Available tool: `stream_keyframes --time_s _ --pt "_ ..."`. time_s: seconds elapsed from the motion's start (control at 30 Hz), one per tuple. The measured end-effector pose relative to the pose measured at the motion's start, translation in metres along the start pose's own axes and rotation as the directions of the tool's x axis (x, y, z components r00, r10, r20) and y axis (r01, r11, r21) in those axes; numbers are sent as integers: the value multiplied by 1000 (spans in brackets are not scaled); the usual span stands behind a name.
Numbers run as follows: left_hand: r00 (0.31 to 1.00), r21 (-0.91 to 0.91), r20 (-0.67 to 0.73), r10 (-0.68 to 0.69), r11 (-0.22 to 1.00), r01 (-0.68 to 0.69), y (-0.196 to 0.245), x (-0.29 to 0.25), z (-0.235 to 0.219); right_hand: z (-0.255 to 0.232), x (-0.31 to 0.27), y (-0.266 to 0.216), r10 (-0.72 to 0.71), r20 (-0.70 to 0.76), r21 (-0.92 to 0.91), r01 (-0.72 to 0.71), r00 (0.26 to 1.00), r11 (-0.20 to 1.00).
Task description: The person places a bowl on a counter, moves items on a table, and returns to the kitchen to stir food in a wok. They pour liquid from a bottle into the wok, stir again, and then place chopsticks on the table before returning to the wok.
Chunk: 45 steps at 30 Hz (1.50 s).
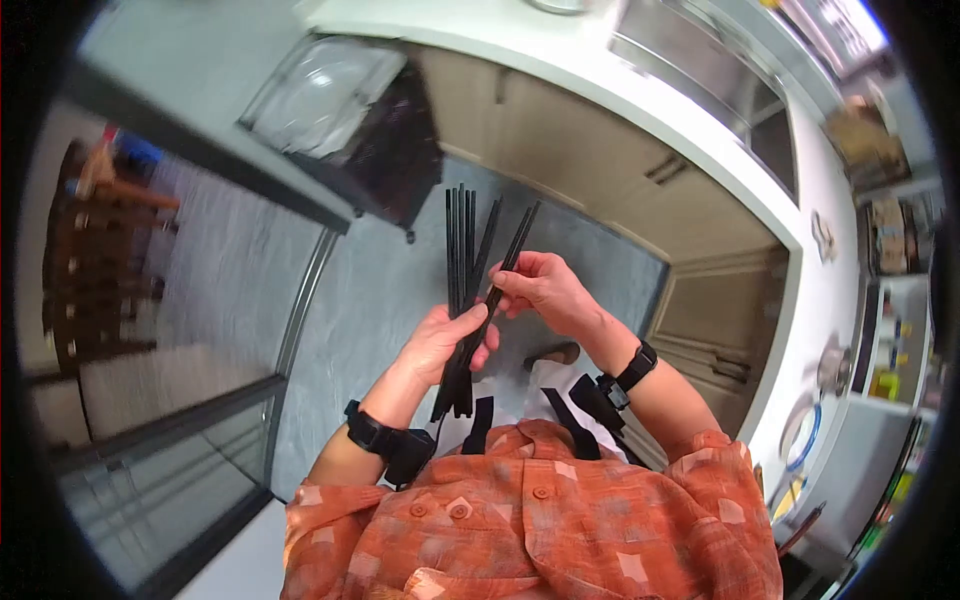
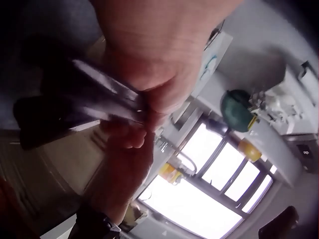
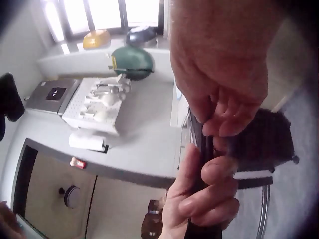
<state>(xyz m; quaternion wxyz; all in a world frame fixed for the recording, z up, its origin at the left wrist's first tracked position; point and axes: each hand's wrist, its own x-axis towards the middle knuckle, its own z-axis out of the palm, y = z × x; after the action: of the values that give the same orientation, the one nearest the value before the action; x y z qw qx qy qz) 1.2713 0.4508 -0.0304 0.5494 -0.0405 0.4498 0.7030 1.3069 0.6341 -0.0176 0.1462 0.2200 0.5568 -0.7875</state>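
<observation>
A fanned bundle of black chopsticks (image 1: pixel 460 240) is gripped in my left hand (image 1: pixel 440 342), thumb across the front, thick ends pointing down toward my body. My right hand (image 1: pixel 545 288) pinches a pair of chopsticks (image 1: pixel 518 240) that leans to the right of the others. The lower part of that pair passes under the left thumb, so both hands meet there. In the right wrist view, the left fingers (image 3: pixel 212 199) curl round the dark sticks just below the right fingertips. The left wrist view shows the thick ends (image 2: pixel 75 104) spreading out, dark and blurred.
Ahead stands a black-bagged bin (image 1: pixel 395 150) with clear plastic on top. Beige cabinets (image 1: pixel 560 140) under a white counter (image 1: pixel 480 35) curve round to the right. A glass sliding door (image 1: pixel 190 480) is at the left. Grey floor (image 1: pixel 370 270) lies below the hands.
</observation>
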Motion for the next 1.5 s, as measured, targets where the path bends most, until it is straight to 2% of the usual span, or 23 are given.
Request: stream_keyframes --time_s 0.13,0.2,0.3,0.37,0.4,0.47,0.57,0.63,0.67,0.73,0.83,0.87,0.93,1.0,1.07,1.1,1.17,1.27,1.33,1.4,1.47,1.5 --pt "983 -73 -77 167 982 -172 19 -72 -76 102 46 2 14 196 -144 15 980 989" --pt "959 -97 -176 223 965 -242 33 -108 -112 154 71 -2 33 265 -171 13 964 985" --pt "903 -141 -320 287 928 -345 40 -158 -160 225 104 -8 66 315 -222 5 947 975" --pt "856 -177 -403 323 890 -419 48 -196 -192 277 124 -16 47 321 -190 16 946 982" --pt "833 -194 -403 378 854 -482 20 -174 -204 264 139 -3 40 348 -249 51 937 967" --pt "786 -240 -472 399 800 -550 19 -185 -227 285 168 -8 11 316 -237 67 949 969" --pt "681 -293 -616 395 688 -664 6 -181 -260 317 199 -7 -3 381 -250 107 925 962" --pt "582 -300 -730 358 598 -743 17 -202 -294 370 212 -4 -33 427 -271 162 903 949" --pt "551 -286 -750 366 572 -769 22 -206 -296 383 214 -7 -51 443 -265 185 895 946" --pt "469 -325 -858 208 489 -810 29 -208 -308 410 225 -15 -74 503 -256 229 861 939" --pt "387 -306 -913 129 409 -860 53 -216 -331 451 244 -24 -1 530 -270 170 848 948" --pt "343 -272 -928 147 362 -892 75 -221 -379 493 270 -24 -14 562 -272 200 827 941" --pt "323 -265 -934 151 313 -912 95 -231 -407 535 288 -29 29 582 -291 175 812 941" --pt "244 -211 -959 143 211 -954 111 -238 -427 572 301 -31 53 620 -293 169 783 941" --pt "242 -231 -961 130 97 -968 121 -255 -443 603 314 -28 82 653 -302 159 753 940" --pt "246 -238 -963 111 82 -968 126 -252 -458 612 327 -26 110 663 -340 167 740 925" --pt "236 -231 -967 99 60 -971 140 -264 -485 640 340 -19 162 683 -386 164 712 908" --pt "243 -232 -959 147 90 -969 166 -289 -534 694 367 -15 122 698 -337 173 705 926" --pt "285 -269 -952 113 136 -953 200 -295 -571 723 393 -26 122 657 -366 173 744 914" --pt "271 -249 -952 141 158 -955 222 -315 -600 754 410 -38 75 654 -321 186 753 929" --pt "326 -253 -926 190 328 -910 244 -332 -637 784 432 -48 61 635 -341 208 770 917" --pt "334 -259 -929 159 366 -894 260 -343 -647 793 444 -51 35 625 -300 198 780 933"
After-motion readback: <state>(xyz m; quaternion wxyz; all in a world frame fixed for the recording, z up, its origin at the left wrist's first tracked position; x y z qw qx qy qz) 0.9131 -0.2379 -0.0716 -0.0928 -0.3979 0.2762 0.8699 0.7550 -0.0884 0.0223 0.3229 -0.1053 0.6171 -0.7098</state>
